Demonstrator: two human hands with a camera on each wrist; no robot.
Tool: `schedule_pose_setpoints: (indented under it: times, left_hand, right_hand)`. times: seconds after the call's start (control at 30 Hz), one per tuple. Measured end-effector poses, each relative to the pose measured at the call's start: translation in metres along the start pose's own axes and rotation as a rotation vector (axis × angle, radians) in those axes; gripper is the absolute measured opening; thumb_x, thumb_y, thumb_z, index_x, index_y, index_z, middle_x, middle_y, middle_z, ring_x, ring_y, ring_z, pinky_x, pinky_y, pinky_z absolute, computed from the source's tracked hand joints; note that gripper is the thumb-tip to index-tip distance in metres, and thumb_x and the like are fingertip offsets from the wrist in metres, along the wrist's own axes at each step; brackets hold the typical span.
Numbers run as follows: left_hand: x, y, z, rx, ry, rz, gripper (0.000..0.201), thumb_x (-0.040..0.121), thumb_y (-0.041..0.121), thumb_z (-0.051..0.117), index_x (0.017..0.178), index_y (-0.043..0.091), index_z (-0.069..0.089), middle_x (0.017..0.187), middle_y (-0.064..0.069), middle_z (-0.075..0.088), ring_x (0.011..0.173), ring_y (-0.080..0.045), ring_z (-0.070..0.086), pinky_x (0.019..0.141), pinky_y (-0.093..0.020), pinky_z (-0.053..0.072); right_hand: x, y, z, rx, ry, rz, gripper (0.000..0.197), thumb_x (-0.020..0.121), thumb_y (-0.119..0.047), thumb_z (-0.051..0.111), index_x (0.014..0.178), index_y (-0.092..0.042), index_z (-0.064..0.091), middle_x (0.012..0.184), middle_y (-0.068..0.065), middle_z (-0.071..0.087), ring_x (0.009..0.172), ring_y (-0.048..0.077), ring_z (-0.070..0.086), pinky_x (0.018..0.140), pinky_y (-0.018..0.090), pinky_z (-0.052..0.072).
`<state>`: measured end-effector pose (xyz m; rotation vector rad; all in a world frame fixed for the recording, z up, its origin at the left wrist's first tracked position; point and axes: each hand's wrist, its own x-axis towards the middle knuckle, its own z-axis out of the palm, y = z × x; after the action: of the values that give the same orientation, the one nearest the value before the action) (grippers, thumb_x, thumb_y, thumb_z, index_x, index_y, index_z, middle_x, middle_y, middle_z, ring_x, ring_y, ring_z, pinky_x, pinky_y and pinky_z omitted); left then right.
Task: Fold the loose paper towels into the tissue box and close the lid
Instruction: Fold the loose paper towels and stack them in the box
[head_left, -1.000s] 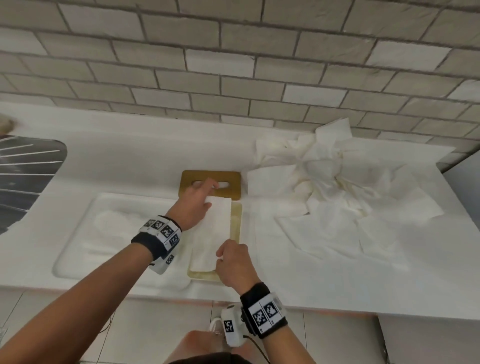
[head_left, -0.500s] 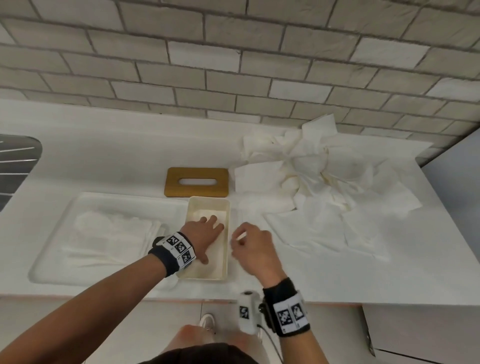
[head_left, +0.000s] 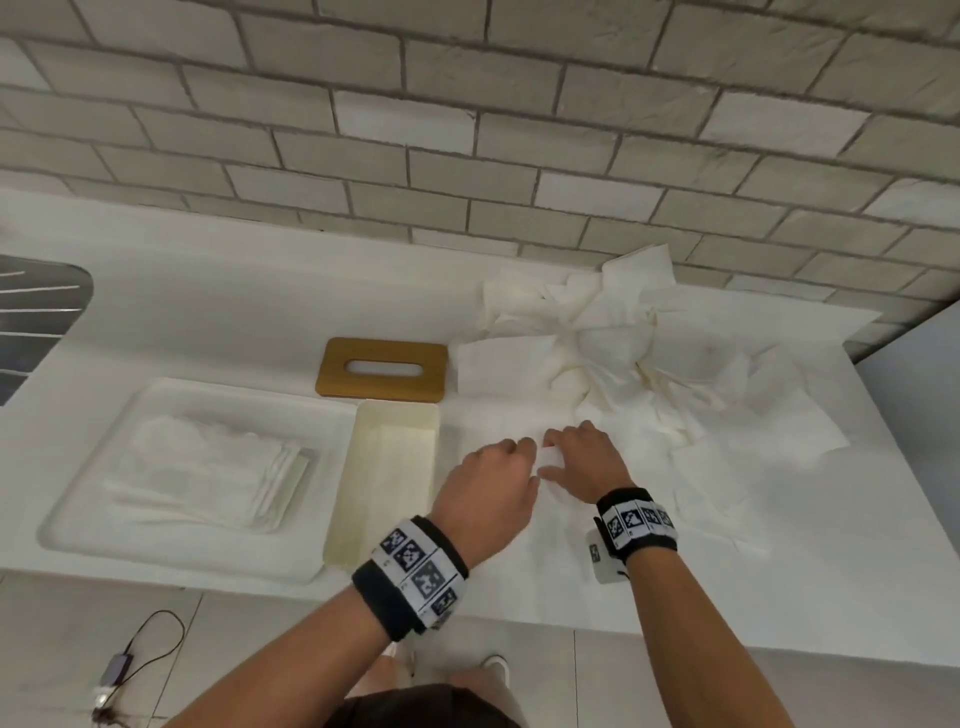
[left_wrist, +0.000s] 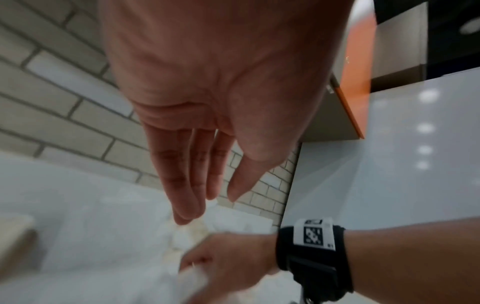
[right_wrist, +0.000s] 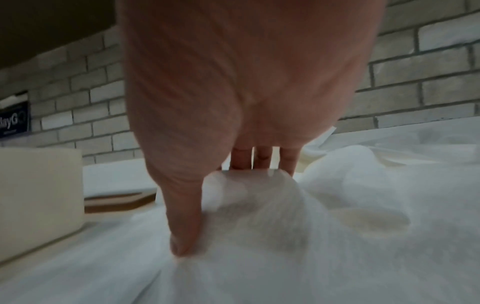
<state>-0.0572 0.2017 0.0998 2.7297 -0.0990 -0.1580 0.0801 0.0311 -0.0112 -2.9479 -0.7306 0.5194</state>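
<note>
Paper towels (head_left: 649, 364) heaped right of open tissue box (head_left: 384, 478) — thin, limp, tear-prone; best pinched at an edge. Right hand (head_left: 584, 460) pinches top sheet; left hand (head_left: 488, 491) flat, fingers straight, holding nothing.

Head camera looks down from above the near edge of the counter (head_left: 260, 322), facing the far brick wall (head_left: 467, 130), both forearms in frame. Left wrist camera rides high and close behind the left hand (left_wrist: 221, 92), facing right across to the right hand (left_wrist: 228, 267). Right wrist camera sits low, tight behind its palm, facing the wall. All three share the paper towels (head_left: 623, 353) and brickwork.
</note>
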Motion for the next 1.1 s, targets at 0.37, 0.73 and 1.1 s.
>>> schedule_pose_setpoints:
  times: [0.37, 0.73, 1.1]
  left_hand:
    - [0.085, -0.006, 0.136, 0.056, -0.131, -0.820, 0.113, 0.096, 0.052, 0.071, 0.163, -0.001, -0.002, 0.158, -0.027, 0.025, 0.148, -0.042, 0.031, 0.108, -0.050, 0.046]
    - [0.088, -0.016, 0.128, -0.392, -0.077, -0.708, 0.049, 0.104, 0.023, 0.064, 0.145, 0.001, 0.048, 0.148, -0.018, 0.049, 0.132, -0.032, 0.056, 0.104, -0.031, 0.044]
    - [0.013, 0.010, -0.014, -1.322, 0.191, -0.155, 0.043, 0.110, 0.023, 0.058, 0.151, 0.034, 0.052, 0.146, 0.010, 0.065, 0.136, -0.016, 0.062, 0.109, -0.045, 0.053]
  right_hand:
    - [-0.068, 0.073, -0.020, 0.654, 0.265, 0.255, 0.031, 0.099, -0.040, 0.075, 0.107, -0.026, 0.049, 0.100, 0.003, 0.066, 0.092, 0.028, 0.062, 0.063, 0.029, 0.042]
    - [-0.105, 0.059, -0.060, 0.938, 0.148, 0.043, 0.044, 0.106, -0.008, 0.063, 0.126, -0.045, 0.075, 0.135, -0.028, 0.069, 0.134, -0.005, 0.057, 0.109, 0.013, 0.045]
    - [-0.130, -0.043, -0.138, 1.336, 0.373, -0.341, 0.064, 0.102, -0.002, 0.070, 0.159, -0.025, 0.050, 0.158, -0.019, 0.054, 0.140, 0.002, 0.057, 0.096, 0.023, 0.059]
